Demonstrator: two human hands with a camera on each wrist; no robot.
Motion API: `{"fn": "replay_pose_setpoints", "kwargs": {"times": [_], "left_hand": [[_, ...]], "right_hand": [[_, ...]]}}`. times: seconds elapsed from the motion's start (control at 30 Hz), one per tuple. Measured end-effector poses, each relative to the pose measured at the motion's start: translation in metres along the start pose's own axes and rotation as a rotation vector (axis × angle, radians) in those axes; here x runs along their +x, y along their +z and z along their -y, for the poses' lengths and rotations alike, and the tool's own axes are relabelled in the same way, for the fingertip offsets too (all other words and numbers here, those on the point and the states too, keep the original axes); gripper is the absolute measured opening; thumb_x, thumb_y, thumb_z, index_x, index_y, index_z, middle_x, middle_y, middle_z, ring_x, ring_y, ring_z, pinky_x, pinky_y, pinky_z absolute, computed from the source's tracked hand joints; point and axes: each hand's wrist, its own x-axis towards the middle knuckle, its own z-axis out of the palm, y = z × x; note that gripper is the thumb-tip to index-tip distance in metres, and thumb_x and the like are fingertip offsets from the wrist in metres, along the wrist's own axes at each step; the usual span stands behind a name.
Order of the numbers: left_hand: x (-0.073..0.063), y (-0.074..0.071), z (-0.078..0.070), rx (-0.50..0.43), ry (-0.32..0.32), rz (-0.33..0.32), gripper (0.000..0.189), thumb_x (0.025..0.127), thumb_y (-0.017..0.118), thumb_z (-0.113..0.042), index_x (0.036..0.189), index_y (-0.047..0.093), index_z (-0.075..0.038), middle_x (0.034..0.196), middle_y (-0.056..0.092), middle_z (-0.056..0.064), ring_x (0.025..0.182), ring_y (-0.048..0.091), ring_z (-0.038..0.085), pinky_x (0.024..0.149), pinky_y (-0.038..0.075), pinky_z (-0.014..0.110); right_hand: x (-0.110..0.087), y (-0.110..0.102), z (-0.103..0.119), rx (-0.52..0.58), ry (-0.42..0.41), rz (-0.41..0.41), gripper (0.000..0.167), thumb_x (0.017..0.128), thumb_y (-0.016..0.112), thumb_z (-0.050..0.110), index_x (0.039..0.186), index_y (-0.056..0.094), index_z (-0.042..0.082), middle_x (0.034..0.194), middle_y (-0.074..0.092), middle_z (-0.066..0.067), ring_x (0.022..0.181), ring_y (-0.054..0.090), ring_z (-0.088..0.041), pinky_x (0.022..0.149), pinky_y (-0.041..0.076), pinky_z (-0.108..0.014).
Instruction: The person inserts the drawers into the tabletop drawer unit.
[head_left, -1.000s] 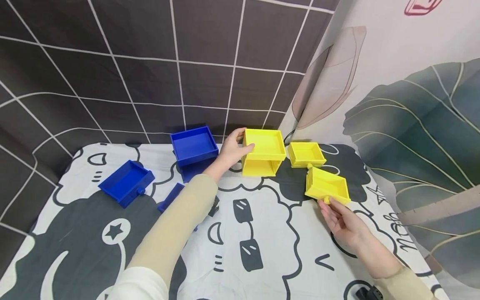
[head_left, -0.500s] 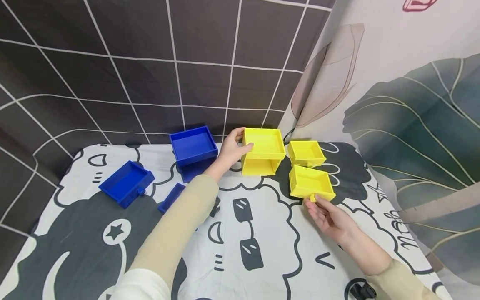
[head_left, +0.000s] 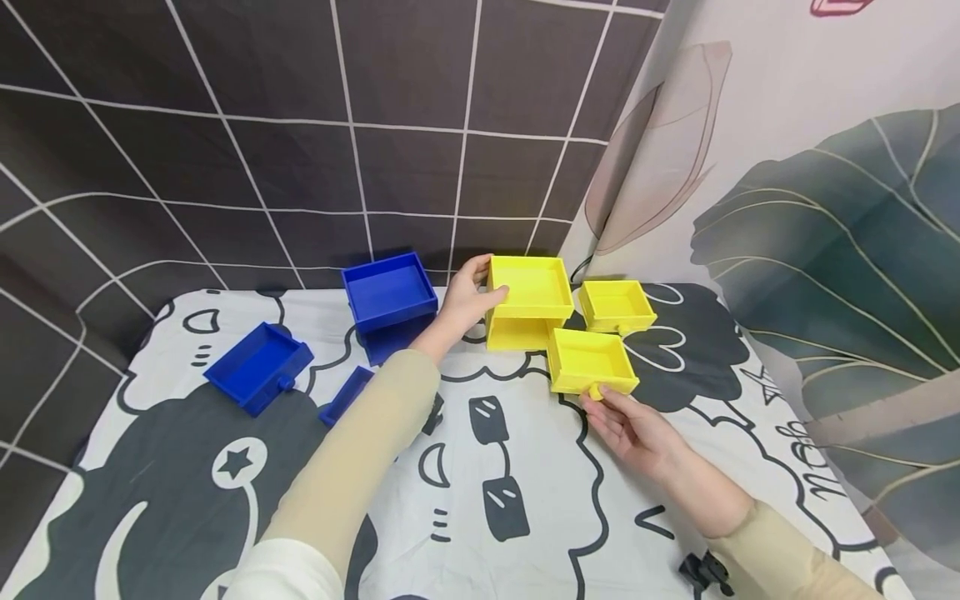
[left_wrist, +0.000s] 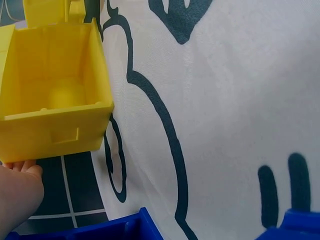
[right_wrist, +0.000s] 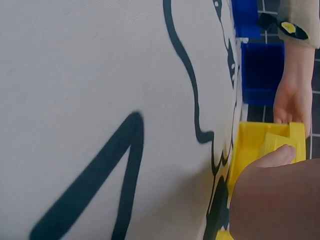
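My left hand (head_left: 463, 302) holds the left side of a yellow box-shaped cabinet (head_left: 528, 287), thumb over its top rim. This cabinet has a shallow tray on top and an open-fronted space below, visible in the left wrist view as a hollow yellow cabinet (left_wrist: 55, 70). Just right of its front, my right hand (head_left: 637, 433) pinches the round knob of a yellow drawer (head_left: 592, 362). The drawer's back left corner overlaps the cabinet's lower right front in the head view; whether they touch, I cannot tell. Behind it lies another yellow drawer (head_left: 617, 305).
A blue cabinet (head_left: 392, 292) stands left of my left hand. One blue drawer (head_left: 258, 367) lies further left, and a second blue drawer (head_left: 347, 396) is partly hidden by my left forearm. A dark gridded cloth (head_left: 300, 150) rises behind the patterned table cover (head_left: 540, 467).
My right hand has carried the yellow drawer leftward, from beside the other yellow drawer to the cabinet's front right. My left hand has stayed on the cabinet.
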Motion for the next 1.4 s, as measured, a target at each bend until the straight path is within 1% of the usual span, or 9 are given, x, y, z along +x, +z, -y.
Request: {"fn": "replay_pose_setpoints", "kwargs": {"times": [0.23,0.43,0.67,0.83,1.0,1.1,1.4], "left_hand": [[0.000,0.000,0.000,0.001,0.003,-0.004,0.068,0.099,0.071,-0.006,0.160,0.041,-0.001,0.162,0.048,0.018,0.152,0.047,0.033,0.132,0.036,0.040],[0.000,-0.001,0.000,0.004,0.000,0.000,0.068,0.100,0.071,-0.006,0.160,0.041,-0.002,0.164,0.047,0.017,0.153,0.045,0.032,0.132,0.035,0.040],[0.002,0.000,0.001,-0.016,-0.006,0.013,0.069,0.100,0.070,-0.008,0.161,0.039,-0.003,0.165,0.045,0.017,0.154,0.044,0.031,0.132,0.034,0.040],[0.002,0.000,0.002,-0.024,-0.014,0.012,0.069,0.100,0.071,-0.009,0.161,0.039,-0.003,0.165,0.046,0.017,0.154,0.044,0.031,0.133,0.034,0.041],[0.000,0.001,0.002,-0.033,-0.009,0.010,0.068,0.100,0.070,-0.008,0.161,0.040,-0.002,0.164,0.046,0.017,0.154,0.044,0.031,0.133,0.033,0.040],[-0.001,0.001,0.002,-0.037,-0.019,0.009,0.068,0.100,0.070,-0.008,0.161,0.039,-0.003,0.165,0.045,0.017,0.155,0.043,0.030,0.133,0.033,0.039],[0.003,0.003,0.004,-0.035,-0.038,-0.002,0.069,0.100,0.071,-0.009,0.161,0.040,-0.005,0.165,0.046,0.015,0.155,0.044,0.030,0.133,0.034,0.040]], "right_hand": [[0.007,0.019,-0.007,-0.023,0.027,0.015,0.025,0.111,0.059,0.020,0.095,0.077,0.012,0.094,0.083,-0.002,0.092,0.080,-0.009,0.089,0.064,-0.020],[0.016,0.035,-0.016,-0.059,0.016,0.017,0.026,0.111,0.057,0.017,0.094,0.076,0.012,0.091,0.083,-0.003,0.089,0.080,-0.009,0.088,0.065,-0.021],[0.025,0.046,-0.023,-0.088,0.006,0.028,0.030,0.112,0.054,0.015,0.093,0.077,0.012,0.090,0.083,-0.003,0.089,0.081,-0.010,0.091,0.065,-0.022],[0.030,0.053,-0.025,-0.105,0.004,0.032,0.031,0.113,0.053,0.015,0.093,0.076,0.012,0.090,0.083,-0.003,0.089,0.080,-0.009,0.089,0.065,-0.021],[0.034,0.058,-0.024,-0.114,0.001,0.009,0.029,0.112,0.054,0.016,0.093,0.076,0.010,0.089,0.083,-0.003,0.088,0.081,-0.009,0.088,0.065,-0.021],[0.034,0.060,-0.023,-0.113,-0.009,0.004,0.030,0.112,0.054,0.015,0.092,0.076,0.010,0.088,0.083,-0.003,0.087,0.081,-0.009,0.088,0.065,-0.021],[0.034,0.060,-0.018,-0.107,-0.030,0.036,0.035,0.113,0.051,0.014,0.090,0.077,0.010,0.088,0.083,-0.003,0.085,0.080,-0.009,0.088,0.065,-0.020]]}}
